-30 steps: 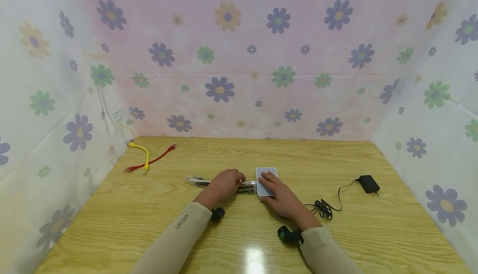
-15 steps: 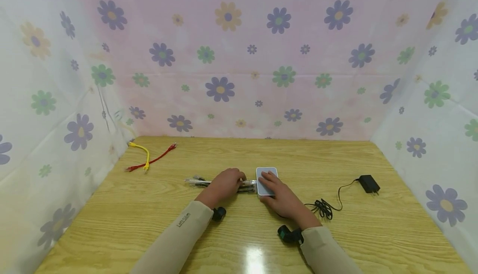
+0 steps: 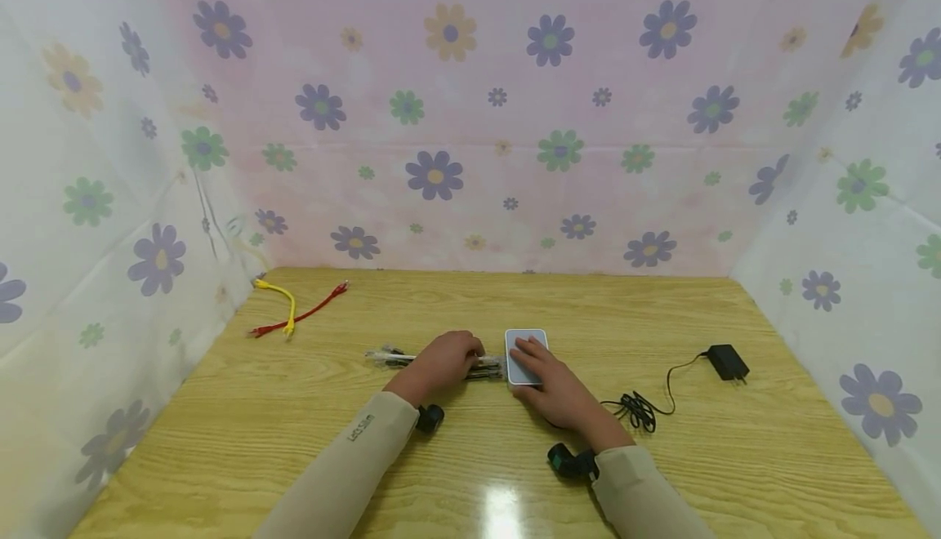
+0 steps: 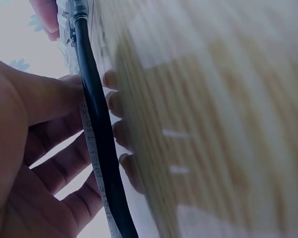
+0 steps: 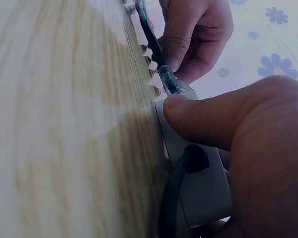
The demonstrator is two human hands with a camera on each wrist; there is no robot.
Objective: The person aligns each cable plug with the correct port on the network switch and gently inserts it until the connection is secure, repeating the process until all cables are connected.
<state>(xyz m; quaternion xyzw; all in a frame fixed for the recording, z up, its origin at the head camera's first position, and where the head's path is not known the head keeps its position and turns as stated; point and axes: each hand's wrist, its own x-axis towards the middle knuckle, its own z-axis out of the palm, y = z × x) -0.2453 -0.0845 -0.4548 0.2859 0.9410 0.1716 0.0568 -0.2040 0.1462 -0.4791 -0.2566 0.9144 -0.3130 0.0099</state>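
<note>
Flat on the table lies a small white network switch (image 3: 519, 373) with a grey top. My right hand (image 3: 555, 392) grips it, fingers over the top and thumb (image 5: 181, 111) against the near side. At its left side, my left hand (image 3: 441, 363) pinches a white network cable (image 3: 400, 356) close to the plug end. A black network cable (image 4: 97, 109) runs alongside, nearer the left wrist camera. Its clear plug (image 5: 170, 79) meets the switch's left end in the right wrist view. How deep the white cable's plug sits is hidden.
A black power cord (image 5: 171, 193) enters the switch's near side. Its coiled cable (image 3: 638, 412) leads to a black power adapter (image 3: 728, 362) on the right. A yellow cable (image 3: 289, 302) crosses a red cable (image 3: 316, 309) at back left. Flowered cloth walls (image 3: 470, 122) enclose the table.
</note>
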